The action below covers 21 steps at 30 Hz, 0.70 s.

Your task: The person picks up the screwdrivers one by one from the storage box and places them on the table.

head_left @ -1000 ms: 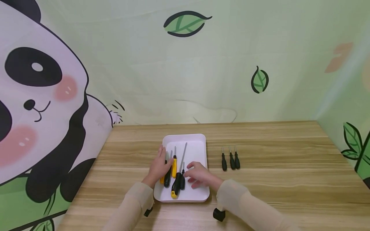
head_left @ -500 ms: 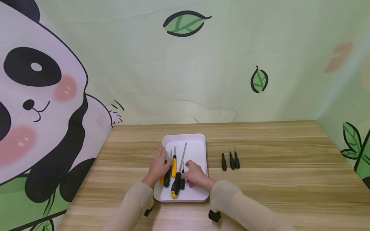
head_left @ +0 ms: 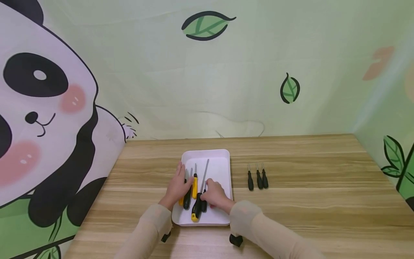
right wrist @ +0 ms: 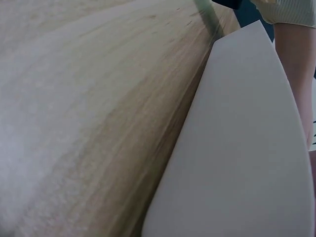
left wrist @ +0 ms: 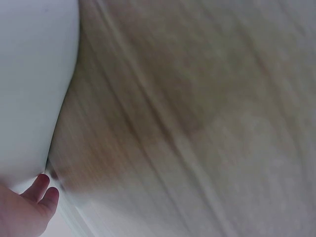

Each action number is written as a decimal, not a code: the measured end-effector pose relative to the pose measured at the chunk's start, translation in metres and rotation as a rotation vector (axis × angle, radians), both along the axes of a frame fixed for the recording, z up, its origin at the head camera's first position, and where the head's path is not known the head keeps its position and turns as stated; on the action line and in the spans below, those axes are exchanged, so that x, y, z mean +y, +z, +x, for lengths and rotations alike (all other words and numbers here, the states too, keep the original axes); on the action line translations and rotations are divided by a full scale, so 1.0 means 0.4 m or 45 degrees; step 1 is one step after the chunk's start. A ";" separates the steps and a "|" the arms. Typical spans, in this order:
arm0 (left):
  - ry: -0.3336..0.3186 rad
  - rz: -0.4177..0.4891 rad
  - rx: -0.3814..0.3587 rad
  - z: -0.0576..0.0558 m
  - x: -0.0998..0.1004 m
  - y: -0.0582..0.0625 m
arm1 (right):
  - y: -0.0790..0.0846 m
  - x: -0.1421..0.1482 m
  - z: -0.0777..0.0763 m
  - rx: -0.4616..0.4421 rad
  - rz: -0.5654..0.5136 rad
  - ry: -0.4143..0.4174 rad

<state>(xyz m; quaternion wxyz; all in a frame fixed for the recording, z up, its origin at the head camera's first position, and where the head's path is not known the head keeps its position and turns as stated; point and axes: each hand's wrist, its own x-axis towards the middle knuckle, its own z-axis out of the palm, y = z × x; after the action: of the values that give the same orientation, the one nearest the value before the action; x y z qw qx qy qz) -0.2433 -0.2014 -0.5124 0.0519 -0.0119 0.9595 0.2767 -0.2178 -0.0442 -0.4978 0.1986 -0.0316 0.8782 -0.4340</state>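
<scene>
A white tray (head_left: 221, 163) holds several screwdrivers. My left hand (head_left: 177, 186) grips its left wall, thumb reaching inside over the handles; in the left wrist view two fingertips (left wrist: 48, 200) show at the outer wall. Under that thumb lie a black-handled screwdriver (head_left: 187, 202) and a partly hidden yellow one. A yellow screwdriver (head_left: 194, 187) is just right of the thumb. My right hand (head_left: 216, 193) pinches a small black screwdriver (head_left: 204, 207), covering part of its handle, beside a long black-and-yellow screwdriver (head_left: 195, 209). The right wrist view shows the tray's outer wall (right wrist: 237, 138), not the fingers.
Three small black screwdrivers (head_left: 260, 180) lie in a row on the wooden table (head_left: 317, 187), right of the tray, tips pointing away. Behind the table hangs a printed backdrop (head_left: 155, 72) with a panda and leaves.
My right hand has moved left over the small black screwdriver, and its spread fingers have closed in on the handle. The left hand and the tray have stayed put.
</scene>
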 end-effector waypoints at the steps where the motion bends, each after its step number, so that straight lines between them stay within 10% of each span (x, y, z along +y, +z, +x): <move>1: -0.001 -0.002 0.002 0.000 0.000 0.000 | -0.001 -0.002 -0.001 0.007 0.014 -0.001; 21: -0.015 -0.013 0.023 0.000 0.000 0.002 | 0.009 -0.007 0.005 0.143 0.120 0.038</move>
<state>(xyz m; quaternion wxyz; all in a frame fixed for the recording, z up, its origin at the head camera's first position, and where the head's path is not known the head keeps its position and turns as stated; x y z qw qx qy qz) -0.2432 -0.2015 -0.5115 0.0446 -0.0040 0.9614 0.2715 -0.2157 -0.0472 -0.4943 0.1568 -0.0598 0.9068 -0.3868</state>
